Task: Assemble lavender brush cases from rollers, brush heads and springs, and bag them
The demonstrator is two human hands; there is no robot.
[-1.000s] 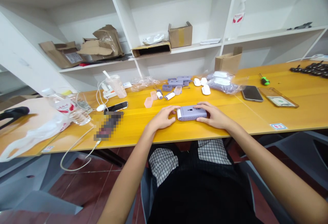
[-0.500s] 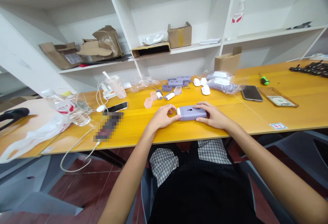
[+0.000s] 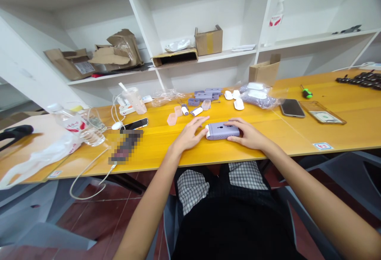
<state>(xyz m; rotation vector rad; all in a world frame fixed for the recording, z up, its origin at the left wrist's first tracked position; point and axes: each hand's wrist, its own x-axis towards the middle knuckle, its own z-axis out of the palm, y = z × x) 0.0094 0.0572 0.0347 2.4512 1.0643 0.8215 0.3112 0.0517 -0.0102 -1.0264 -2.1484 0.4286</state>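
A purple plastic case (image 3: 222, 131) with a white end piece lies on the table near its front edge. My right hand (image 3: 245, 133) grips the right end of it, thumb at the near side and fingers over the top. Beside the white end, my left hand (image 3: 190, 133) has its fingers stretched out, the thumb tip close to or touching the case. Beyond the hands lie white and purple rollers (image 3: 197, 111), pinkish translucent cups (image 3: 172, 119), white caps (image 3: 238, 104) and several purple housings (image 3: 206, 95).
Plastic-wrapped purple parts (image 3: 258, 96) are at the back. To the right lie a phone (image 3: 293, 108), a clear phone case (image 3: 324, 114) and a green screwdriver (image 3: 307, 93). On the left are a drink cup (image 3: 135, 100), a water bottle (image 3: 79, 126), another phone (image 3: 135, 124) and white cables.
The fingers of my left hand have straightened and come away from the white end of the case. My right hand and the case stay in place.
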